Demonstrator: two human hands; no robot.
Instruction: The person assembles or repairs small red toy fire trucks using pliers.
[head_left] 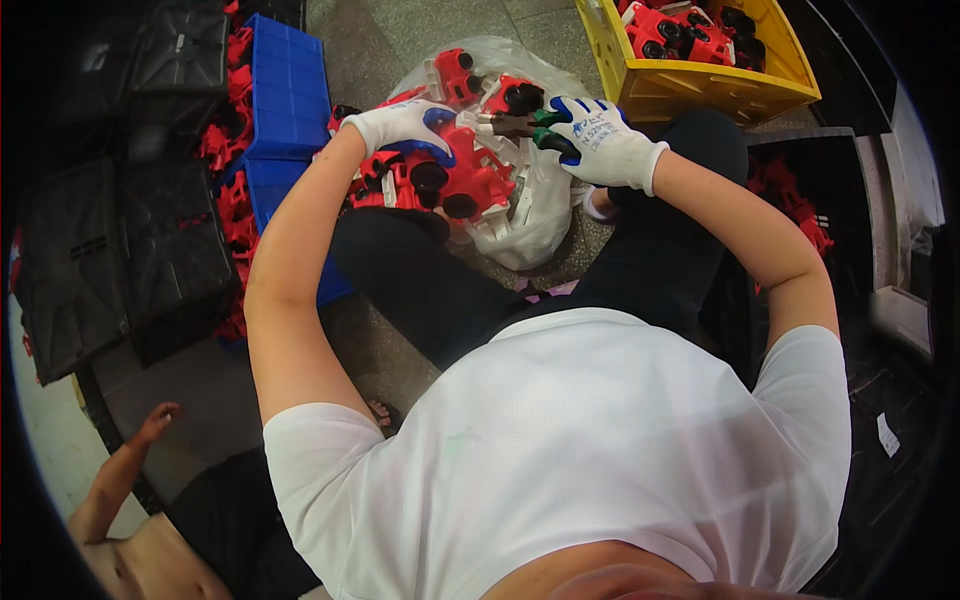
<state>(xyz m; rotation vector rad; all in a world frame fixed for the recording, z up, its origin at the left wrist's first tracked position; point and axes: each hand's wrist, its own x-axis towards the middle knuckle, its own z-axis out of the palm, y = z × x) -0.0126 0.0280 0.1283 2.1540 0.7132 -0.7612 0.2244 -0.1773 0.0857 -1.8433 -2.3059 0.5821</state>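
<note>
My left hand [408, 128], in a white glove with blue coated fingers, curls over a red plastic toy car part [478, 172] with black wheels. Opposite it, my right hand [610, 145], in a similar glove, closes on a pliers-like cutter [514, 125] with green and black handles. The grey jaws point left toward the red and white pieces; whether they touch any is hard to tell. Beneath both hands, a clear plastic bag [545, 225] lies spread on the floor between my legs, heaped with more red, white and black toy car parts.
A yellow crate [715, 88] of red toy cars stands at far right. Blue crates [288, 90] with red parts stand on the left, beside stacked black crates [165, 235]. Another person's arm [120, 470] shows at lower left. More red parts [790, 205] lie at right.
</note>
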